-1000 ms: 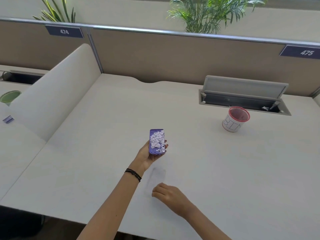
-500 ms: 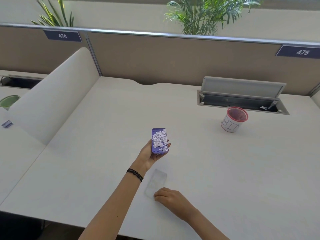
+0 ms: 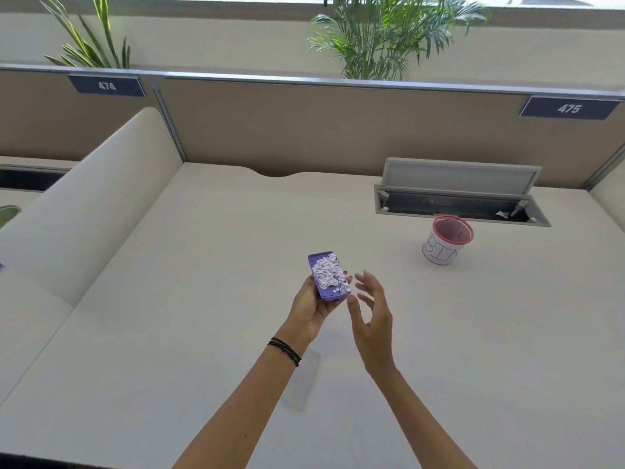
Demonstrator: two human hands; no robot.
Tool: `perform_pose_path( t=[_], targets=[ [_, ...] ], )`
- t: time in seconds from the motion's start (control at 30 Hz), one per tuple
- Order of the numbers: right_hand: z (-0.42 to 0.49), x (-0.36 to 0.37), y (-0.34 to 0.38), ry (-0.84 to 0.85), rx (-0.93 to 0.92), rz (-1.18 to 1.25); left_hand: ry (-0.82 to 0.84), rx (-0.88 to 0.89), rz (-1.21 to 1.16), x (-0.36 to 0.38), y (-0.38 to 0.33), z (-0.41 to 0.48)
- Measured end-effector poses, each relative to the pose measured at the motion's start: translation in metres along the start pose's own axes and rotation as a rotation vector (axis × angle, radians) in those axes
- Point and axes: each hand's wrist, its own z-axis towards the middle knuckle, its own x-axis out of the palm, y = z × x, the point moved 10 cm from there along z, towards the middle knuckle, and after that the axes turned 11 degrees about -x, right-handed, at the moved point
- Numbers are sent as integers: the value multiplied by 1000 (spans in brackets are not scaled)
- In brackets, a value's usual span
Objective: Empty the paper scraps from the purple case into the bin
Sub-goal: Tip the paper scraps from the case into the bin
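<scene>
Right now the big pale desk [image 3: 203, 299] fills the view, backed by a tan partition [image 3: 338, 130] carrying the number plates 474 [image 3: 107, 86] and 475 [image 3: 569, 108], with leafy plants [image 3: 382, 38] poking up behind it. On the left a curved cream divider [image 3: 88, 204] slopes down onto the desktop. Over on the far right, an open cable hatch [image 3: 460, 194] sits with its grey flap raised, and just in front of it stands the bin [image 3: 446, 245], white with a red mesh rim and hand-lettered "BIN" on its side, upright and well apart from the hands.

Centre stage, the left hand [image 3: 309, 308], dark bands [image 3: 285, 352] at the wrist, cradles the purple case [image 3: 326, 279] from below, fingers wrapped round its edges, held above the desk and tilted a touch. It's heaped with white paper scraps [image 3: 329, 272]. The right hand [image 3: 370, 311] hovers just beside the case, fingers spread wide and gripping nothing, fingertips near the case's right edge. Beneath the forearms, a clear lid [image 3: 304, 387] lies flat on the desk.
</scene>
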Motion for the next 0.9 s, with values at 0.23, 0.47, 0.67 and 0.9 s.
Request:
perform_pose_path(
  t=[0.23,0.47,0.67,0.9],
  targets=[
    [17,-4,-1,-29,19,-29,31,52,-75,33,7,6],
    [25,-18,-11,-159,65,-98,28,6,-52,55,24,12],
    [35,-26,-18,-241,72,25,94,9,14,71,27,19],
    [43,-35,-25,-289,55,97,106,54,250,69,13,35]
  ],
)
